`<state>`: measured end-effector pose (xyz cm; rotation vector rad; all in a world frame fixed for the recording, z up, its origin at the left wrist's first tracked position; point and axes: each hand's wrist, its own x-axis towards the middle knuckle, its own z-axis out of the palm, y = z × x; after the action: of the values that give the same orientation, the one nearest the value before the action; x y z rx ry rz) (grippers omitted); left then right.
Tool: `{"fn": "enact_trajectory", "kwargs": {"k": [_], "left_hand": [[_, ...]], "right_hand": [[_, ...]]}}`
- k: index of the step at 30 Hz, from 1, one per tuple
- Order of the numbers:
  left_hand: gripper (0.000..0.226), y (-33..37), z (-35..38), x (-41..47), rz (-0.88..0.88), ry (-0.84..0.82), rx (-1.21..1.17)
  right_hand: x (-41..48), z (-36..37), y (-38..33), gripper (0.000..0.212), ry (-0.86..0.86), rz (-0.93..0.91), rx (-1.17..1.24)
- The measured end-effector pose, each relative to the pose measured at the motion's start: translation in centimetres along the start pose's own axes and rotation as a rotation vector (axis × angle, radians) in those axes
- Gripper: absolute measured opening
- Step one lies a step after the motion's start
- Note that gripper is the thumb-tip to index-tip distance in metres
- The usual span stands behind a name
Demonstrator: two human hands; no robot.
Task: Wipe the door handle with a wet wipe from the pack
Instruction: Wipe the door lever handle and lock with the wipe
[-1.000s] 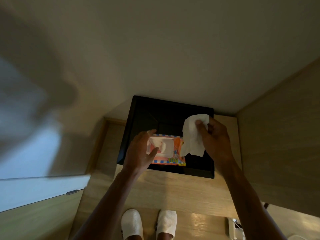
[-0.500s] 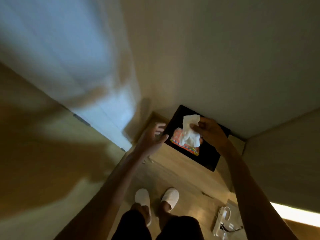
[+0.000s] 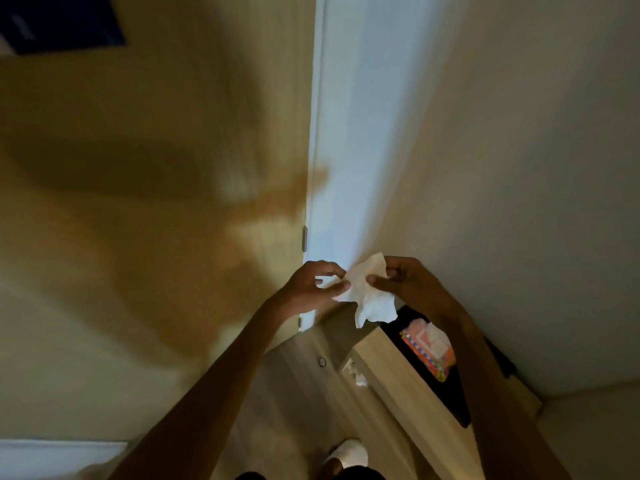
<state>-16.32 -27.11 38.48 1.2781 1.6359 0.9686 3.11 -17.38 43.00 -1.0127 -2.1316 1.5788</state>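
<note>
Wet wipe | pinched: left hand, right hand | pack below

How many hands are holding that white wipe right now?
2. The left hand pinches the wet wipe at its left edge, and the right hand grips its upper right part. Both hold it up in front of the pale door edge.

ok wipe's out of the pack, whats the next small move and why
Probably spread the wet wipe flat. It hangs crumpled, pinched between the left hand and right hand, clear of the pack. No door handle shows in this view, so finding it comes afterwards.
</note>
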Motion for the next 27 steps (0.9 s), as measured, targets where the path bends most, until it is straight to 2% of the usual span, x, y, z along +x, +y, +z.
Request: {"fn": "enact_trajectory", "kwargs": {"k": [6,9,10,13,14,18,22,25,27], "left_hand": [[0.017,-2.1,-7.3,-10.3,-0.028,0.152,-0.08],[0.014,-3.0,-10.3,-14.5,-0.037,0.253,-0.106],[0.013,-3.2,-11.3,-15.8,-0.036,0.291,-0.119],[0.008,-3.3,-13.6,-19.3,-0.034,0.382,-0.116],[0.006,-3.4,-14.2,-20.3,-0.031,0.407,-0.083],[0.01,-3.8,-16.2,-23.6,-0.047,0.526,0.031],[0.012,-3.6,-16.6,-26.0,-0.086,0.658,-0.045],[0.014,-3.4,-16.6,-27.6,-0.093,0.718,-0.149],[0.008,-3.6,-16.7,-28.4,-0.124,0.762,-0.149]], "right_hand": [[-0.8,8.8,-4.2,0.013,-0.075,-0.108,-0.141],[-0.4,12.6,-5.9,0.012,-0.109,-0.133,-0.134],[-0.1,13.9,-6.4,0.014,-0.114,-0.138,-0.137],[0.7,17.6,-7.3,0.045,-0.134,-0.133,-0.123],[0.8,18.6,-7.6,0.047,-0.154,-0.13,-0.101],[0.6,22.2,-9.4,0.017,-0.249,-0.134,0.088],[0.6,25.3,-10.6,0.025,-0.297,-0.133,0.155],[0.7,26.9,-11.1,0.018,-0.32,-0.09,0.154],[0.8,27.8,-11.3,0.03,-0.371,-0.113,0.102]]}}
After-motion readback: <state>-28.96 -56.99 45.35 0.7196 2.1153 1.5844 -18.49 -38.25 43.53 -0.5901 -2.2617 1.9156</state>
